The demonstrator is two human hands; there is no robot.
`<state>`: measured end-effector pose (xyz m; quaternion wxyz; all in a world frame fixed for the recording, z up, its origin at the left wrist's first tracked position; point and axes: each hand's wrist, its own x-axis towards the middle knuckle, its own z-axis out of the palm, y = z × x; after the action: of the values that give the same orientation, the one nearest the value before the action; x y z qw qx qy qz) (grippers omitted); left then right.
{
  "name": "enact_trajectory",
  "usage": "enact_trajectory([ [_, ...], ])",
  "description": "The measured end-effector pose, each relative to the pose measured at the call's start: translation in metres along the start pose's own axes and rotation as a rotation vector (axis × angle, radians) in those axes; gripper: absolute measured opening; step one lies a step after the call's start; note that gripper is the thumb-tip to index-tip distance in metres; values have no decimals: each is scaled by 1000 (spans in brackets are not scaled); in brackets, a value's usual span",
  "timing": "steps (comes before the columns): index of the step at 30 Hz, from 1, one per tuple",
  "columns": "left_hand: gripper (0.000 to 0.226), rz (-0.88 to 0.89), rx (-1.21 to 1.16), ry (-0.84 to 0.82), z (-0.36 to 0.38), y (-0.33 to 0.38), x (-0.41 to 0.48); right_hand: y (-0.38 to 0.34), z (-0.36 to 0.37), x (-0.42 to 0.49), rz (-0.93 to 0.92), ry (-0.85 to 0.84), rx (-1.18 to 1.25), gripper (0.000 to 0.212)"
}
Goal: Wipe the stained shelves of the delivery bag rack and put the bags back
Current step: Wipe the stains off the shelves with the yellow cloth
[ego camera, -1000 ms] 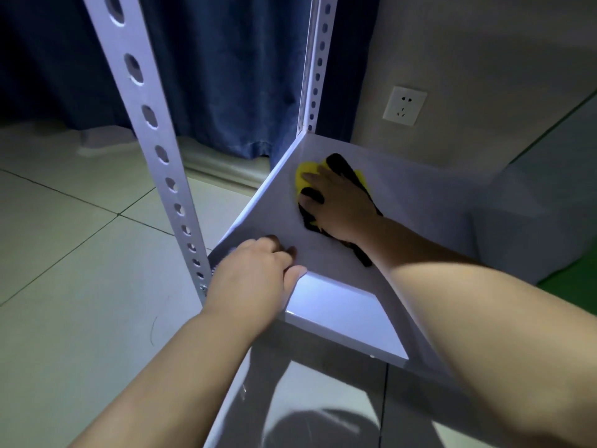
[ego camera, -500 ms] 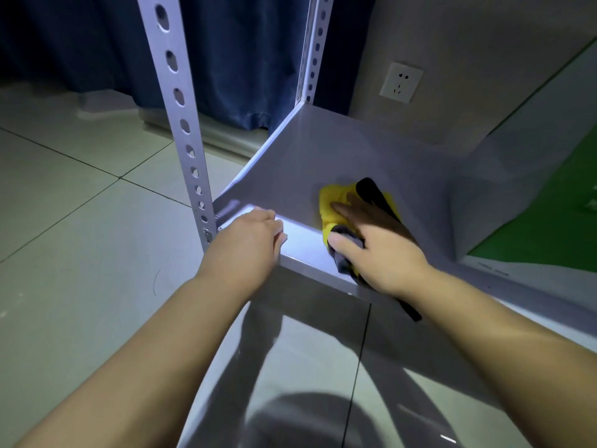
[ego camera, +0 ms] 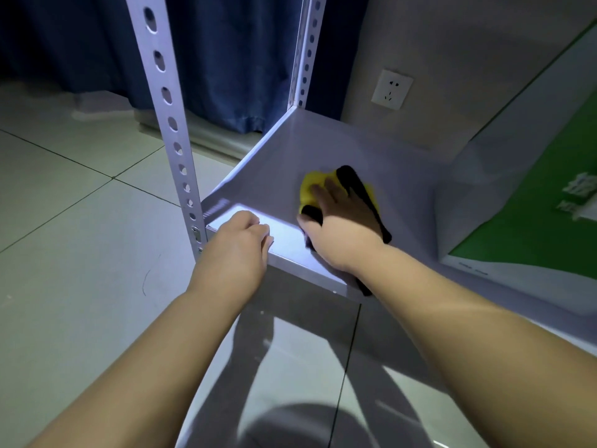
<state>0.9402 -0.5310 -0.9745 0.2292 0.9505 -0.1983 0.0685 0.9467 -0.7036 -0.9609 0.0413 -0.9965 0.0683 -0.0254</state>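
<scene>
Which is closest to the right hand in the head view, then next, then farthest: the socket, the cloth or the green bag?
1. The cloth, under the right hand on the shelf.
2. The bag, on the hand's right.
3. The socket, high at the back.

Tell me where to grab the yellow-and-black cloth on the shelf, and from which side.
Probably pinch the cloth by its black end, which overhangs the front lip of the shelf. Come from the front: the rest lies flat under the pressing right hand, offering little to pinch.
</scene>
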Motion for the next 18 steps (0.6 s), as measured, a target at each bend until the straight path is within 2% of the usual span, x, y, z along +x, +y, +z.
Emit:
enact_trajectory([
  [2, 28, 2, 13, 1, -1, 1, 0, 11, -7, -23, -154, 58, 115, 28],
  [3, 28, 6, 22, -2, -2, 1, 0, 17, -10, -32, -184, 43, 183, 25],
  [5, 27, 14, 39, -13, -4, 1, 3, 28, -10, -33, -164, -3, 282, 31],
  [7, 27, 5, 42, -23, -7, 1, 7, 33, -4, -17, -82, 12, 334, 45],
  [11, 23, 42, 68, -46, -11, 0, 20, 42, 7, 42, 59, 124, 146, 59],
  [15, 23, 47, 122, -102, -9, 1, 26, 49, 13, 89, 175, 51, 97, 62],
  [18, 26, 38, 115, -90, -6, -2, 27, 52, 16, 108, 157, 5, 101, 63],
])
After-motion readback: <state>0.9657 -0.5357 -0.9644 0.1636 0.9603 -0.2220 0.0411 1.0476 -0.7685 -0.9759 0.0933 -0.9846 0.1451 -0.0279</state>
